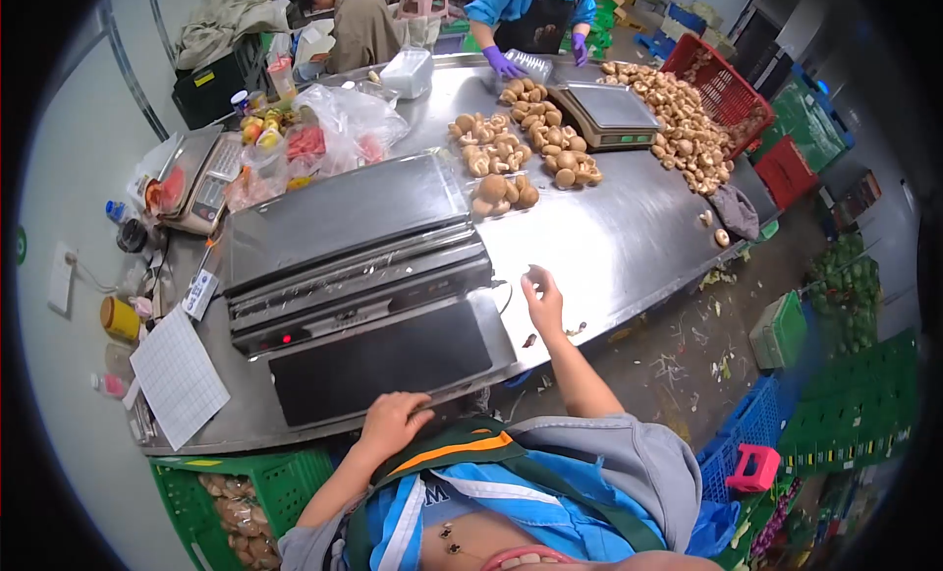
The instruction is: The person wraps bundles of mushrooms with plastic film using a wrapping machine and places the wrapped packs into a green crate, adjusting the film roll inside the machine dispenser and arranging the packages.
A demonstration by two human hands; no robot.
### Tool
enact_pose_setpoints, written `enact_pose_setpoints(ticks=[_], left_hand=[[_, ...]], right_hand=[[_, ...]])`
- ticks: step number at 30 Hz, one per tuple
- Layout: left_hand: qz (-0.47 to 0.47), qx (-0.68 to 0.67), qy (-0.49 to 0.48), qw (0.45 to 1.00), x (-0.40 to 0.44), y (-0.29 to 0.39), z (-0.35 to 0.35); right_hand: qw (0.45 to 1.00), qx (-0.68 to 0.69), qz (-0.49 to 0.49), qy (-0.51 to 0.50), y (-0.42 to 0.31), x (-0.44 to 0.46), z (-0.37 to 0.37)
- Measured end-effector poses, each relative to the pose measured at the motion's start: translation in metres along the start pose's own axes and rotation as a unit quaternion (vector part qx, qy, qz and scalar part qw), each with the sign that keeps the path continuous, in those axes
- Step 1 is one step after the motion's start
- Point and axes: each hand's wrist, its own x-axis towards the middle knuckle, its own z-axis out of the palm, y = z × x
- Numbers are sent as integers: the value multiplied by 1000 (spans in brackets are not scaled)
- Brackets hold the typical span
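Observation:
My left hand (395,422) rests at the front edge of the black plate of the wrapping machine (354,266), its fingers loosely curled with nothing seen in them. Over the steel table (609,227), to the right of the machine, my right hand (543,301) is raised with thumb and forefinger near each other; a small dark thing shows at its fingertips, too small to name. Beyond it, brown mushrooms (506,193) sit in trays, in rows reaching towards a digital scale (609,109). Dark scraps (530,341) lie beside my right wrist.
Loose mushrooms (688,119) spill from a red basket (717,85) at the far right. A co-worker with purple gloves (503,62) holds a clear tray across the table. Plastic bags (344,124), fruit and another scale (201,193) stand left. A green crate (187,502) sits below.

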Motion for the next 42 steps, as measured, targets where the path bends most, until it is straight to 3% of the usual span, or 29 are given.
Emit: enact_pose_setpoints(ticks=[3, 6, 8, 12, 14, 18, 20, 21, 22, 24, 26, 28, 29, 30, 31, 32, 33, 34, 35, 36, 38, 40, 42], left_hand=[[-32, 8, 126, 991, 58, -8, 15], [-42, 90, 229, 968, 90, -26, 38], [-39, 114, 249, 961, 99, -23, 44], [-102, 119, 228, 961, 107, -14, 48], [-97, 65, 205, 972, 116, -4, 50], [-40, -57, 107, 992, 164, 30, 68], [-1, -119, 20, 993, 196, 40, 87], [-26, -143, -31, 989, 214, 49, 93], [33, -124, 15, 992, 237, 52, 107], [19, -153, 50, 987, 285, 51, 134], [10, -141, 136, 981, 337, 45, 153], [-101, -107, 228, 962, 368, 17, 184], [-101, -109, 225, 963, 375, 21, 187], [-223, -205, 213, 929, 381, 26, 190], [-341, -293, 195, 871, 383, 28, 192], [-341, -291, 192, 873, 383, 17, 203], [-328, -280, 132, 892, 383, -4, 225], [-312, -269, 73, 908, 383, -16, 234], [-251, -215, 106, 938, 382, -8, 223], [-246, -215, 111, 939, 382, 0, 212], [-126, -264, 143, 946, 378, 24, 174], [-69, -334, 174, 924, 364, 69, 101], [14, -246, 249, 937, 348, 64, 43]], right_hand=[[999, -33, 22, -14, 50, 88, 5], [975, -134, -167, -58, 82, 183, 43], [928, -257, -261, -61, 70, 236, 64], [874, -343, -334, -88, 85, 291, 93], [926, -261, -177, -207, 105, 290, 93], [938, -258, -172, -154, 120, 238, 58], [945, -253, -130, -164, 116, 200, 29], [945, -259, -133, -148, 118, 186, 18], [945, -267, -131, -133, 121, 169, 6], [950, -264, -103, -134, 115, 154, -20], [965, -226, -129, 21, 98, 158, -48], [983, -169, -25, 66, 104, 164, -83], [983, -156, 83, 46, 124, 162, -92], [972, -139, 189, 24, 146, 158, -94], [975, -110, 191, 1, 154, 151, -91], [978, -80, 194, -22, 160, 143, -86], [986, -143, 81, -38, 166, 134, -77], [987, -147, 63, -18, 153, 129, -71], [990, -122, 65, 3, 139, 128, -72], [993, -98, 63, 21, 125, 128, -77], [993, -92, 35, 63, 78, 136, -87], [996, 11, 45, 73, 8, 148, -84], [992, -12, -110, 68, -38, 160, -59]])
